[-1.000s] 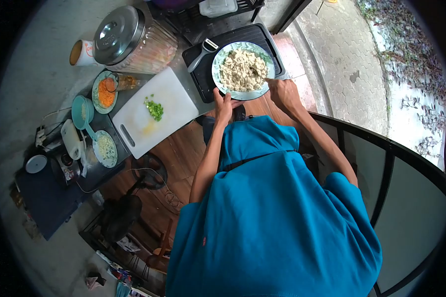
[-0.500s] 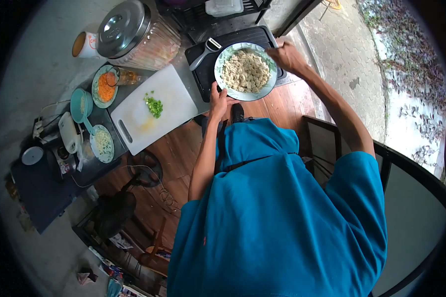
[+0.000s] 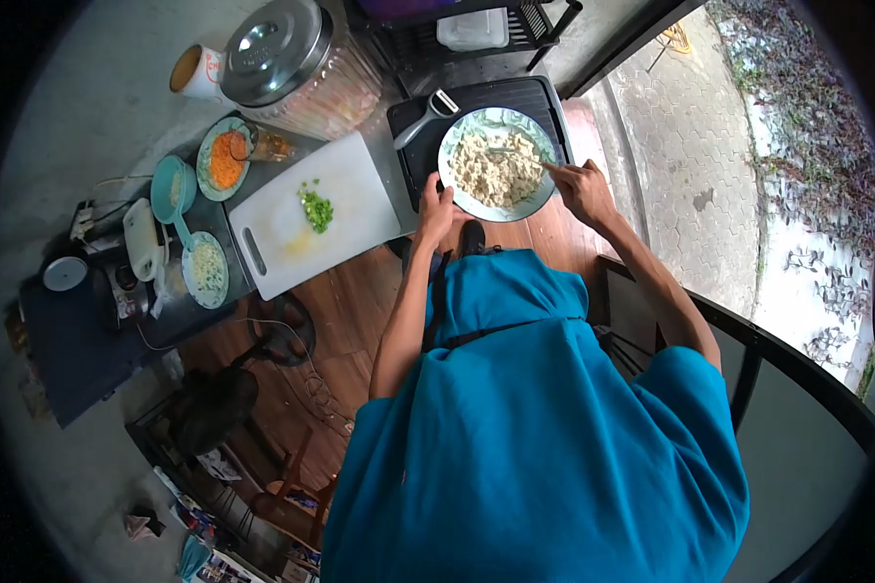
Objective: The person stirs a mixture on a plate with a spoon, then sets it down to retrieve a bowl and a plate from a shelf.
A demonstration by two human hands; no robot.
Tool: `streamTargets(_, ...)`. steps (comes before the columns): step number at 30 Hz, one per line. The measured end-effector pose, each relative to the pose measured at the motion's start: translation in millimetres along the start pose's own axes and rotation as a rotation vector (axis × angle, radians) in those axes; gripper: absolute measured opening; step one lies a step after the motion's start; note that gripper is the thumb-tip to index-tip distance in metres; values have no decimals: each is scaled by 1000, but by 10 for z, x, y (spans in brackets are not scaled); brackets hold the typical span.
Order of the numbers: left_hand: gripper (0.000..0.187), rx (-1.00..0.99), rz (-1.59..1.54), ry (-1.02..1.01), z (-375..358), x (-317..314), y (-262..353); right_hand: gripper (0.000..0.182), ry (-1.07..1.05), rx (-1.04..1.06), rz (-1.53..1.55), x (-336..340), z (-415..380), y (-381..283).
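Observation:
A green-patterned bowl (image 3: 544,199) of pale crumbled food (image 3: 491,175), which looks like mashed tofu, is at the near edge of a black ridged tray. My left hand (image 3: 437,209) grips its lower left rim, thumb on top and fingers underneath. At the right rim, my right hand (image 3: 583,192) is closed around the handle of a fork (image 3: 501,151). The fork's head lies in the crumbled food, so its tines are hard to make out. Left of the bowl, a peeler (image 3: 426,119) rests on the black tray (image 3: 496,94).
Chopped green onion (image 3: 317,209) lies on a white cutting board (image 3: 360,185). Beyond it stand a plate of grated carrot (image 3: 227,160), a glass (image 3: 270,146), a teal ladle-like cup (image 3: 173,185), a plate of chopped white pieces (image 3: 205,270) and a large lidded jar (image 3: 311,92).
My right hand has come down from above the bowl's upper right rim to beside it, with the fork now in the food. My left hand still holds the rim. The view has shifted slightly.

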State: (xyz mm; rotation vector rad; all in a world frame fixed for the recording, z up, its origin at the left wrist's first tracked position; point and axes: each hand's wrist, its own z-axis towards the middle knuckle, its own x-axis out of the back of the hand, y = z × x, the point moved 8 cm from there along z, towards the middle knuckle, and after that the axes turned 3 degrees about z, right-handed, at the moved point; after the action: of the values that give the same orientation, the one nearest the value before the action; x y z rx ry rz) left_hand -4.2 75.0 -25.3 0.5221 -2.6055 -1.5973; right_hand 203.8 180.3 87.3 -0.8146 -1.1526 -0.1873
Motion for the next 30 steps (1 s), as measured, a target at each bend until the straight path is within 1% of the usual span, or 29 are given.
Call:
streamTargets(1,33,-5,8,-6,8,0,-34,31,11,-4,-1,39,5,21)
streamTargets(3,36,-27,-47,12,-8,-11,-64,31,66,-110,-14,164,-33,139)
streamTargets(5,35,-7,-15,12,-69,-54,-100,29,43,-177,-48,170,-80,190)
streamTargets(7,34,-33,-120,10,-112,-113,-112,29,-49,-327,-104,25,-152,288)
streamTargets(9,32,-16,-96,4,-161,-173,-158,31,-7,-470,49,-223,-278,325)
streamTargets(11,31,-36,-156,-6,-195,-244,-154,34,39,-523,214,-368,-328,216)
streamTargets(12,30,-17,-150,-17,-209,-279,-161,36,27,-514,263,-412,-310,134)
streamTargets(13,30,-16,-141,-21,-208,-306,-176,37,-10,-558,271,-427,-319,35)
streamTargets(15,31,-45,-258,-67,-234,-399,-204,34,63,-489,236,-393,-291,-181)
streamTargets(17,31,-52,-249,-94,-237,-449,-228,33,99,-488,213,-341,-298,-257)
streamTargets(19,31,-7,-290,-94,-269,-456,-214,32,135,-478,188,-266,-283,-249)
streamTargets(21,32,26,-295,-65,-251,-428,-221,32,285,-404,154,-44,-286,-205)
streamTargets(22,34,16,-292,-73,-250,-416,-229,31,312,-387,130,47,-309,-179)
streamTargets(23,36,8,-291,-83,-244,-415,-239,31,315,-397,128,114,-355,-154)
streamTargets(24,41,34,-280,-83,-250,-411,-256,32,248,-494,91,155,-392,-95)
streamTargets(25,41,36,-272,-95,-234,-399,-285,33,184,-592,55,159,-443,-24)
streamTargets(27,43,21,-261,-109,-183,-380,-326,35,184,-624,36,2,-547,56)
streamTargets(29,43,21,-253,-134,-213,-463,-291,37,146,-664,112,-247,-581,44)
streamTargets(30,45,13,-262,-131,-233,-505,-284,38,154,-679,203,-176,-493,-80)
